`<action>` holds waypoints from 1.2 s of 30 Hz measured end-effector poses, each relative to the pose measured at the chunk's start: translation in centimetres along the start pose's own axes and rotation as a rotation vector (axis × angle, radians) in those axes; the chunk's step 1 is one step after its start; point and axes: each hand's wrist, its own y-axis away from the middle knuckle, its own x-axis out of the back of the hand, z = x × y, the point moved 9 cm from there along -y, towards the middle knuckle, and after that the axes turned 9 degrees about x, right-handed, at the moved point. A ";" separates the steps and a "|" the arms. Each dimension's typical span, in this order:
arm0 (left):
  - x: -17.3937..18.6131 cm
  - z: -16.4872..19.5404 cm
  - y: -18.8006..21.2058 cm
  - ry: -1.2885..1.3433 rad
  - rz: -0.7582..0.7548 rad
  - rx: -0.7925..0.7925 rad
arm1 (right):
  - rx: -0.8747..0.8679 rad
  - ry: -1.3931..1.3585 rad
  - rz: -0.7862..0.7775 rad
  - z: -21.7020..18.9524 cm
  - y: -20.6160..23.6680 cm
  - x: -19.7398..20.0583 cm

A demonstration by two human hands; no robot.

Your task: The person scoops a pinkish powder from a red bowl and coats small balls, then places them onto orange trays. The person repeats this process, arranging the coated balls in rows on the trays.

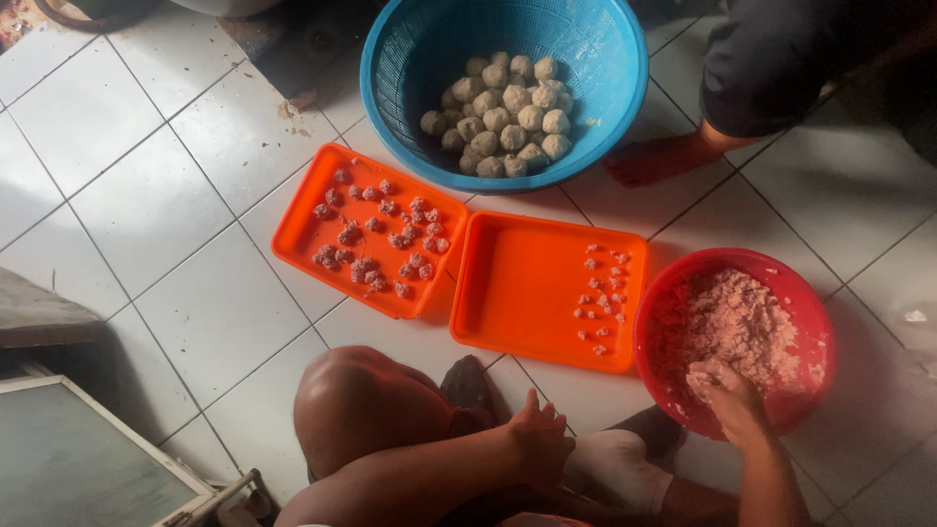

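My right hand point(730, 398) reaches into a red bowl point(818, 322) of pale pink minced paste point(727, 322), fingers dug into the near edge of the paste. My left hand point(540, 436) rests near my knee, fingers curled against a whitish lump point(615, 466) of paste or cloth; what it grips is unclear. Two orange square trays lie ahead: the left tray point(303, 229) carries several small pink meat bits, the right tray point(512, 288) has several smaller bits along its right side. A blue basket point(410, 59) behind holds several pale round balls point(508, 117).
Another person sits at the top right, a bare foot point(654, 161) on the white tiled floor beside the blue basket. A grey framed panel point(78, 459) lies at the lower left. A dark slab point(34, 312) sits at the left edge.
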 end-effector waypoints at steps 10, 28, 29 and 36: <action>1.0 0.3 0.3 0.027 0.032 0.015 | -0.055 0.307 0.102 -4.9 1.9 0.8; 1.9 -0.4 -4.0 0.025 0.008 -0.039 | 0.015 0.654 0.288 0.3 -4.4 10.4; 2.0 -0.4 -3.9 0.032 0.013 -0.039 | -0.027 0.729 0.268 1.3 -4.1 10.1; 2.5 -0.5 -4.3 -0.010 0.016 -0.069 | -0.084 -0.091 0.132 -0.4 -5.0 5.6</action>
